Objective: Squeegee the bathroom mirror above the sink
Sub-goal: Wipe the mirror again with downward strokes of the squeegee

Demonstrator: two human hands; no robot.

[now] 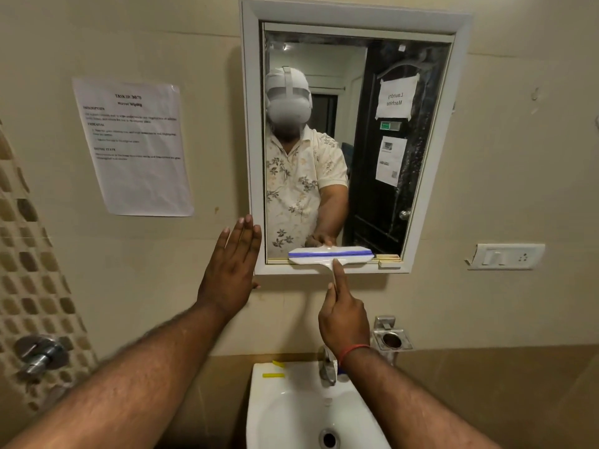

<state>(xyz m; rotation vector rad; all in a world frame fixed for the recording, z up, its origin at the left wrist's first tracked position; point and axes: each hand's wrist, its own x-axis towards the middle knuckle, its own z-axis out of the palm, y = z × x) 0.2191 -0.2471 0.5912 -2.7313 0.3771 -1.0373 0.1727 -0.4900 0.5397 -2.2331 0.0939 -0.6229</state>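
Observation:
A white-framed mirror (372,92) hangs on the beige wall above a white sink (275,413). A white squeegee (330,256) with a blue rubber blade lies across the mirror's bottom edge, right of centre. My right hand (343,315) grips its handle from below, index finger stretched up along the handle. My left hand (231,270) is flat and open, fingers together, pressed on the wall against the frame's lower left corner. Water droplets and streaks show on the glass at the right side and along the top.
A printed task sheet (136,147) is taped to the wall left of the mirror. A switch plate (507,257) sits at the right. A chrome tap (327,367) and a metal holder (390,338) stand by the sink. A wall valve (40,353) projects at the left.

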